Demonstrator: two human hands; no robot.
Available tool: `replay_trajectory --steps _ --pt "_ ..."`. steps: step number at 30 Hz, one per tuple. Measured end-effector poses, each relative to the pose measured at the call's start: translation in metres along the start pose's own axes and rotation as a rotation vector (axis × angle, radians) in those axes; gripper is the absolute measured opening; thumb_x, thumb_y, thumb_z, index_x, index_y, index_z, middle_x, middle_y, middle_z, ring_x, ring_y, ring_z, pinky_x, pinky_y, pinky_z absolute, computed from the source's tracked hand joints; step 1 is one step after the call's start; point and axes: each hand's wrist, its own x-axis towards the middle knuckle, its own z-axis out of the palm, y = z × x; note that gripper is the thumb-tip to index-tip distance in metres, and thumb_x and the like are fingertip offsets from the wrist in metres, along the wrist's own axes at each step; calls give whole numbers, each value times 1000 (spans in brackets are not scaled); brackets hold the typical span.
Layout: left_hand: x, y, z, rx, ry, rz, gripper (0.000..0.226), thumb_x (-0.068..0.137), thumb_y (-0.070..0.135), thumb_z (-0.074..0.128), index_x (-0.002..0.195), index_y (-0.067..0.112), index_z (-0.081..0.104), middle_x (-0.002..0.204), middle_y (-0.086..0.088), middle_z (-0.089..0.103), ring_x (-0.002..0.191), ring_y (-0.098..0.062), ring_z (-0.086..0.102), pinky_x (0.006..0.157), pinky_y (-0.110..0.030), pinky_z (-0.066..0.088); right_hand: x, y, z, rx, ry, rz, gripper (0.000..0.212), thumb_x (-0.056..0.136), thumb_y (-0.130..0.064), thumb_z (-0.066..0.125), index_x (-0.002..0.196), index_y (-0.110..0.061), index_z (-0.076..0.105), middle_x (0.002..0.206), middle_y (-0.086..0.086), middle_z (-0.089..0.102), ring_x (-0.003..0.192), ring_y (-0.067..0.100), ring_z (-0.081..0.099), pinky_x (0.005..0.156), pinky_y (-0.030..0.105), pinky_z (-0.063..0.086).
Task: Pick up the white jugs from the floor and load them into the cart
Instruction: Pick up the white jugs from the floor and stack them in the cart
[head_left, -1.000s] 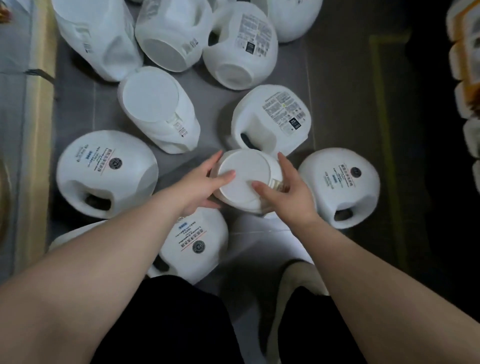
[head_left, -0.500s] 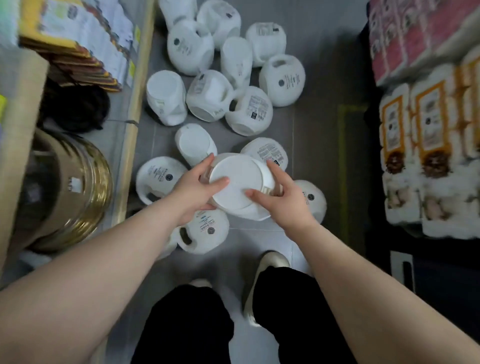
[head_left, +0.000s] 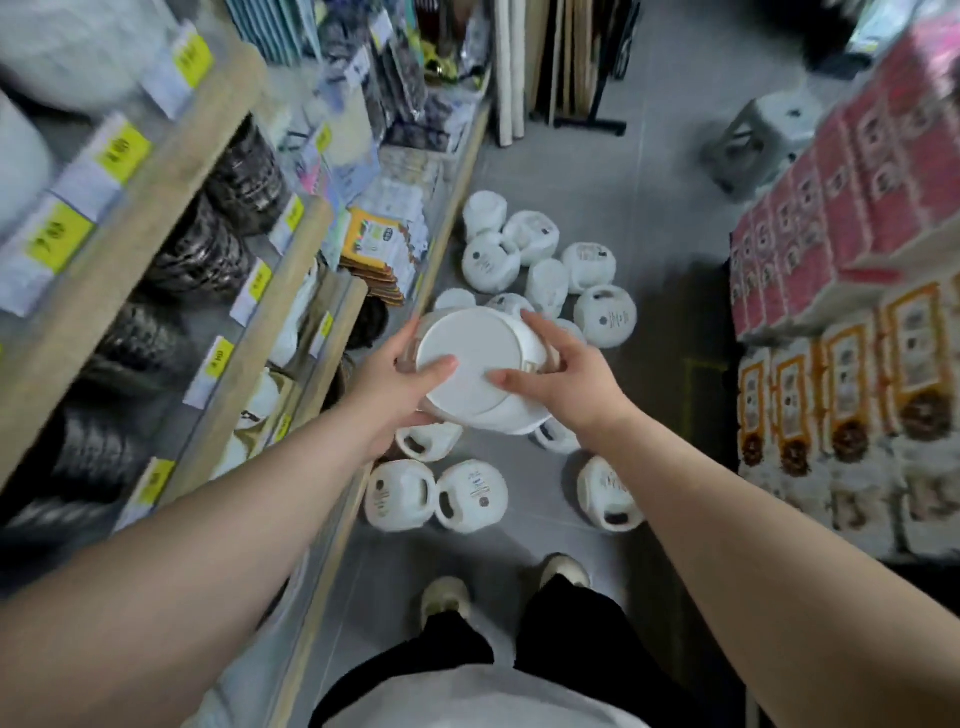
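Note:
I hold one white jug between both hands at waist height, its round flat bottom turned up toward me. My left hand grips its left side with the thumb across the bottom. My right hand grips its right side, thumb on the bottom too. Several more white jugs lie on the grey floor: a far group beyond the held one and a near group by my feet. No cart is in view.
Wooden store shelves with price tags and dark goods run along the left. Stacked pink and orange-labelled packs fill the right. A grey plastic stool stands at the far right. My shoes stand on the floor of the narrow aisle.
I have stood up, lifting the jug off the floor with both hands. The view has pulled back, so the shelves, the packs and the whole aisle now show.

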Motion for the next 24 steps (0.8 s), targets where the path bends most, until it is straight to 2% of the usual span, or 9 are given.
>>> replay_trajectory --steps 2,4,6,8,11,15,17,21,24 --pt "-13 7 -13 -30 44 42 72 89 17 69 149 36 32 103 21 58 90 -9 62 82 -49 57 6 -11 8 -17 -63 -47 78 67 -28 88 136 -36 52 129 -13 55 121 12 53 101 32 47" --pt "-18 12 -19 -47 52 27 74 88 19 70 149 36 30 124 12 58 99 -14 62 79 -47 58 9 -24 12 1 -92 -41 77 68 -25 88 135 -35 52 129 -10 56 119 11 54 93 23 49" --pt "-39 15 -32 -140 224 87 76 87 22 71 149 38 29 140 6 50 102 -15 62 71 -41 60 19 -49 20 -40 -272 -104 76 70 -22 87 136 -32 52 127 -9 57 116 10 55 80 13 48" --pt "-44 20 -33 -148 229 76 77 86 24 72 149 38 31 144 5 46 101 -16 62 66 -38 60 27 -53 22 -16 -297 -92 75 69 -19 87 135 -30 54 124 -6 60 113 12 58 81 17 52" --pt "-68 10 -28 -280 416 110 78 83 23 76 147 38 34 143 5 46 106 -24 62 71 -50 60 37 -63 29 -60 -476 -143 78 58 -29 93 129 -32 60 126 -7 63 116 14 60 97 35 52" --pt "-116 -10 -15 -465 665 128 78 80 22 78 146 36 37 139 7 46 105 -28 63 73 -56 58 31 -78 49 -164 -733 -212 65 58 -28 93 115 -38 65 122 -10 63 116 19 60 96 46 53" --pt "-145 -24 -10 -526 776 121 78 80 23 78 146 36 38 137 8 46 105 -30 63 74 -54 59 17 -80 63 -223 -861 -242 69 59 -31 93 122 -35 63 129 -4 59 117 21 58 95 44 53" --pt "-213 -60 -2 -608 1027 131 76 81 21 77 146 33 39 133 4 52 102 -25 64 76 -51 59 -35 -82 96 -295 -1057 -300 71 70 -13 86 133 -28 57 124 -10 57 108 11 59 89 24 52" --pt "-269 -94 3 -688 1192 116 73 82 23 76 145 34 40 116 11 58 95 -20 64 79 -50 59 -87 -74 128 -345 -1215 -330 72 68 -10 86 133 -25 59 123 -12 57 108 8 58 97 29 50"
